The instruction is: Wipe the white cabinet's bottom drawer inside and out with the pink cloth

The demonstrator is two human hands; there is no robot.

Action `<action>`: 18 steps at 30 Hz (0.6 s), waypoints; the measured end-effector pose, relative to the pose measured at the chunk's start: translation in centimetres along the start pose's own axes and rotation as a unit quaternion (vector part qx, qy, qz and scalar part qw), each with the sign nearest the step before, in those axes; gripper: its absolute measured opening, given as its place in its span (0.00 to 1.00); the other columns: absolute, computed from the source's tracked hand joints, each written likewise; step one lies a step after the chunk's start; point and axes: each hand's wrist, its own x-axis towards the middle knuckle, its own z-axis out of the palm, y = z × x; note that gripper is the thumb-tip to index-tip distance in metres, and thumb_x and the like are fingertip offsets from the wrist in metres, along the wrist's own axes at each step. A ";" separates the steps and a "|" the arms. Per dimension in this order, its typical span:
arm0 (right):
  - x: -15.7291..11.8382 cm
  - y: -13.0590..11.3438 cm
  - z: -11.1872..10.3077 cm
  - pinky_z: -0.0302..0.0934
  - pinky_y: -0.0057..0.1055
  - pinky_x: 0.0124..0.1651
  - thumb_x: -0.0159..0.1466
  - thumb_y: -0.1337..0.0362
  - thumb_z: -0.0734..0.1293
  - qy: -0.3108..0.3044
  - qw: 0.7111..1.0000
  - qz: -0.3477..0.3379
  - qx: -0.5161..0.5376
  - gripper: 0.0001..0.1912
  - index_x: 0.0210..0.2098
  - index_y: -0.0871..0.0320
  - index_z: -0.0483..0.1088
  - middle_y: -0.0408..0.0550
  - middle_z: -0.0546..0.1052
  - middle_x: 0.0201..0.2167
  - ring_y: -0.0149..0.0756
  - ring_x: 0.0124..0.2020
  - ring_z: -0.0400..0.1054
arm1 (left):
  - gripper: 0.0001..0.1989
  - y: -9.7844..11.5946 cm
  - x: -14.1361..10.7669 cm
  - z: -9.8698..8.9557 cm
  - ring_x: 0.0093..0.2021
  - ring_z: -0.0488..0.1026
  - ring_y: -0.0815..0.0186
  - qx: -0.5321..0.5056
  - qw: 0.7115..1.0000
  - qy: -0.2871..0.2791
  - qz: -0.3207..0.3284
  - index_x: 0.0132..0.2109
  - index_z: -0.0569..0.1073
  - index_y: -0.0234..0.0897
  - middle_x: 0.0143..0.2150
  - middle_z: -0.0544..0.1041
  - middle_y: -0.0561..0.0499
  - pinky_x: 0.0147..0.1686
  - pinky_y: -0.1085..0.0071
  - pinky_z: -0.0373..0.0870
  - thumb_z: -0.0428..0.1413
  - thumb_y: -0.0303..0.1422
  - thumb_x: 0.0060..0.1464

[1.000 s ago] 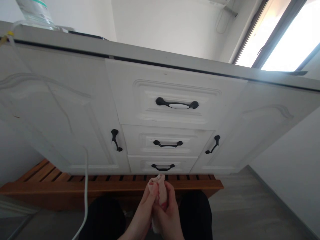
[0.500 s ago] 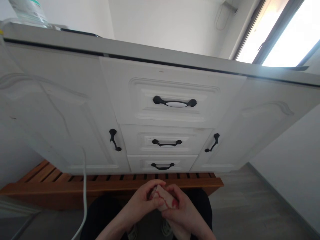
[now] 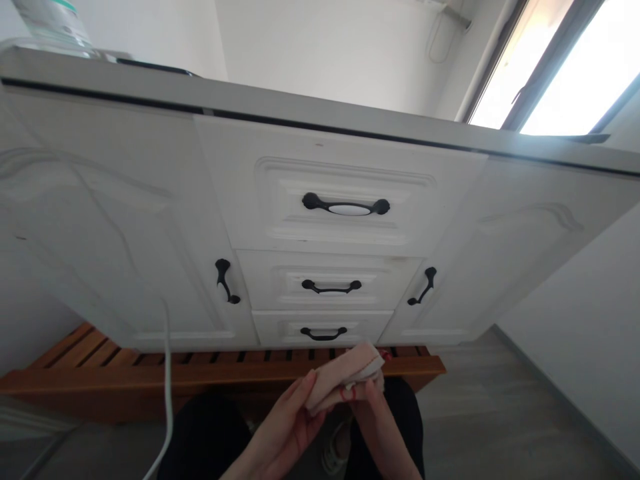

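Observation:
A folded pale pink cloth [image 3: 345, 375] with red markings, looking like a small towel, is held between my two hands in front of the wooden slatted ledge. My left hand [image 3: 295, 423] grips its left end, thumb on the near face and fingers underneath. On the right, my right hand [image 3: 373, 413] holds the near edge, its thumb pressed on the folds; most of its fingers are hidden behind the cloth. The cloth's layers show at its right end, tilted up to the right.
Ahead stands a white cabinet [image 3: 280, 267] with drawers and black handles [image 3: 345, 205]. Below it runs the brown slatted wood [image 3: 210, 375]. A white cable [image 3: 168, 393] hangs at the left. A clear bottle [image 3: 55, 27] stands on the countertop, near a flat dark object [image 3: 155, 67].
The cloth was a compact bundle cupped in both hands. Now it is turned and raised a little, showing a longer folded strip, and both hands have shifted their grip.

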 end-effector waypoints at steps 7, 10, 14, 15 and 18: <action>0.2 -1.3 0.7 0.67 0.38 0.48 0.52 0.54 0.79 0.093 0.994 -0.035 -0.037 0.27 0.49 0.53 0.74 0.48 0.80 0.43 0.41 0.42 0.74 | 0.15 -0.3 -1.2 0.2 0.38 0.82 0.65 -0.010 1.000 -0.008 -0.028 0.47 0.78 0.32 0.45 0.83 0.41 0.38 0.74 0.78 0.67 0.32 0.53; 0.6 -1.8 1.6 0.66 0.35 0.38 0.51 0.55 0.79 0.105 0.993 -0.035 -0.044 0.22 0.42 0.56 0.76 0.46 0.79 0.32 0.38 0.31 0.71 | 0.13 -0.6 -1.6 0.3 0.41 0.82 0.63 0.038 0.999 -0.035 -0.003 0.41 0.77 0.36 0.44 0.83 0.45 0.39 0.73 0.76 0.69 0.36 0.51; 0.9 -1.5 2.4 0.58 0.28 0.26 0.52 0.55 0.78 0.098 0.994 -0.023 -0.039 0.18 0.37 0.55 0.74 0.38 0.72 0.21 0.30 0.20 0.61 | 0.19 -1.0 -1.9 0.3 0.48 0.80 0.57 0.176 0.974 -0.076 0.119 0.47 0.77 0.45 0.49 0.82 0.47 0.42 0.69 0.75 0.68 0.46 0.50; 0.9 -1.3 2.5 0.55 0.27 0.25 0.51 0.55 0.79 0.100 0.994 -0.022 -0.035 0.17 0.36 0.55 0.74 0.37 0.70 0.20 0.28 0.19 0.58 | 0.22 -1.1 -1.9 0.3 0.53 0.78 0.55 0.215 0.960 -0.071 0.167 0.50 0.78 0.47 0.53 0.81 0.46 0.48 0.66 0.74 0.68 0.47 0.49; 0.8 -0.2 2.3 0.52 0.24 0.23 0.50 0.53 0.80 0.112 0.994 -0.007 -0.016 0.18 0.29 0.57 0.71 0.36 0.65 0.18 0.25 0.19 0.54 | 0.27 -1.0 -2.1 0.4 0.61 0.72 0.49 0.268 0.939 -0.045 0.210 0.55 0.78 0.49 0.62 0.76 0.45 0.58 0.60 0.70 0.68 0.47 0.48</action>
